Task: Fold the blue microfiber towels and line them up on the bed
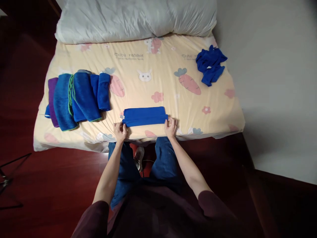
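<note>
A blue towel (145, 116), folded into a flat strip with a small white tag at its left end, lies near the front edge of the bed. My left hand (120, 131) pinches its near left corner. At the opposite end, my right hand (170, 127) grips the near right corner between thumb and fingers. To the left lies a row of rolled or folded towels (85, 96) in blue, teal with green edging, and purple. A crumpled blue cloth (211, 64) rests at the far right of the bed.
The bed has a yellow sheet (138, 91) printed with rabbits and carrots. A grey-white quilt (136, 19) is heaped along the far side. A pale wall (269, 82) stands on the right. Thin dark stand legs (7, 181) sit on the red floor at left.
</note>
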Demonstrator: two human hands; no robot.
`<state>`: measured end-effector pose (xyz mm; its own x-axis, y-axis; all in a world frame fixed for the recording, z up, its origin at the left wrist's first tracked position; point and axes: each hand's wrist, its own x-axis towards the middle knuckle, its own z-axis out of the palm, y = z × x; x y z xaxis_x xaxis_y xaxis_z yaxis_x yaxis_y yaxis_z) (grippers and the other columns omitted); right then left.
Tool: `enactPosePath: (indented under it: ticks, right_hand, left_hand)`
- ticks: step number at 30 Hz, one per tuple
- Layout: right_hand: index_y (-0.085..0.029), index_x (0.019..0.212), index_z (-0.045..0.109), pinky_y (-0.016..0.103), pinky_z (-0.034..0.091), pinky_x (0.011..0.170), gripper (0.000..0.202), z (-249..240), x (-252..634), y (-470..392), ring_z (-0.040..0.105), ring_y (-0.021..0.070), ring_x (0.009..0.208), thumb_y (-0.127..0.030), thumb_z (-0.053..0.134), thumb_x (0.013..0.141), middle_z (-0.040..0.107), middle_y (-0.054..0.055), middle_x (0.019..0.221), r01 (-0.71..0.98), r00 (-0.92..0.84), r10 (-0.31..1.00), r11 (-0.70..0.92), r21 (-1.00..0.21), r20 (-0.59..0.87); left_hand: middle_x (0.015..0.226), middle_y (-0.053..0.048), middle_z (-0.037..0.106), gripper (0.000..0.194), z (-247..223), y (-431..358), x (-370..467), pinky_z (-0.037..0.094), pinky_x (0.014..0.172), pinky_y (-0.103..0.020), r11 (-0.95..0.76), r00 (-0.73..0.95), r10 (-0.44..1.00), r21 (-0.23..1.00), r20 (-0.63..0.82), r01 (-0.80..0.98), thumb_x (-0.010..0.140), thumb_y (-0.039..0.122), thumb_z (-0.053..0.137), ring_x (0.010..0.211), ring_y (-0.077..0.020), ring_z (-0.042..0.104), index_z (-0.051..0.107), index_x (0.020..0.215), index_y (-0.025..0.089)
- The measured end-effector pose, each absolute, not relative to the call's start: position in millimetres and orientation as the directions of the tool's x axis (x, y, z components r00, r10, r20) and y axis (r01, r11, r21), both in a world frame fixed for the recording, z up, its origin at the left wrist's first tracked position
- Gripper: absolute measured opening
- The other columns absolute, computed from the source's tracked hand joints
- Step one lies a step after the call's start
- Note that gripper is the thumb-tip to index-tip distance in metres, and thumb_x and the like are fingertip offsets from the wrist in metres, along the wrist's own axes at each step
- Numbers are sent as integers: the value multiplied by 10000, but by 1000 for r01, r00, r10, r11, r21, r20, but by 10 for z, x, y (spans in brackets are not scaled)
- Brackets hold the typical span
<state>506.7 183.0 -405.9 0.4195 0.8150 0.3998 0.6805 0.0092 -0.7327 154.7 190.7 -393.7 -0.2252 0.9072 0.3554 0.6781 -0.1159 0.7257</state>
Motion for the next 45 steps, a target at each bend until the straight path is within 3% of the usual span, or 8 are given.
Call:
enactPosePath:
  ticks: [6,13,16,19,24,29,38,45]
  right_hand:
    - [-211,1061,626,416,607,919,224,-4053,5053,1844,709,249,934,-419,580,990,739,132,974,657,444,818,-19,-754,366]
    - [-204,1070,644,417,615,899,226,-4088,5063,1854,712,249,921,-412,577,1011,726,114,926,703,414,798,26,-711,438]
    - [-195,1119,685,433,617,950,233,-4039,5060,1852,714,261,1036,-362,548,1032,730,146,1043,750,372,790,53,-660,487]
    - [-193,1210,744,482,569,1090,311,-3972,5055,1839,692,277,1224,-292,485,1070,730,179,1259,789,275,809,120,-603,520]
    - [-240,1317,780,502,526,1139,454,-3935,5073,1823,673,270,1295,-219,385,1095,756,126,1363,810,141,886,154,-566,441]
    - [-238,1389,750,494,486,1130,484,-3941,5083,1828,675,267,1263,-223,362,1100,749,121,1407,841,116,917,113,-528,381]
    - [-207,1519,619,535,407,1173,639,-3806,5064,1769,562,334,1379,-262,580,884,635,132,1558,856,49,945,127,-502,322]
    - [-229,1470,658,537,411,1179,583,-3773,5042,1804,574,300,1371,-138,502,916,662,112,1526,838,123,952,52,-544,280]
  left_hand:
    - [946,-92,629,312,-4007,1911,1565,571,874,-387,-74,-309,896,793,319,604,958,396,619,974,-254,648,641,1201,201]
    - [950,-84,610,185,-4003,1935,1577,563,854,-395,-51,-310,893,756,327,652,930,367,651,942,-246,635,603,1039,225]
    - [972,-102,622,140,-3970,1943,1586,557,939,-438,-84,-275,892,729,360,680,942,350,642,1026,-268,626,605,1003,230]
    - [1246,-189,635,175,-3960,1936,1586,515,1076,-492,-168,-216,881,706,421,688,968,332,617,1219,-299,608,657,1082,206]
    - [1384,-155,706,288,-3945,1920,1578,444,1184,-556,-310,-34,878,623,477,718,1013,239,505,1345,-311,586,724,1200,226]
    - [1459,-95,710,414,-3876,1926,1580,428,1194,-535,-261,-5,920,621,393,739,1042,259,442,1376,-305,569,701,1364,235]
    - [1540,-112,643,644,-3752,1939,1606,369,1219,-557,-246,47,944,603,326,759,802,295,694,1401,-374,529,634,1439,226]
    - [1527,-99,654,525,-3754,1971,1602,360,1232,-557,-186,-3,962,661,275,727,871,238,621,1403,-350,529,663,1393,245]
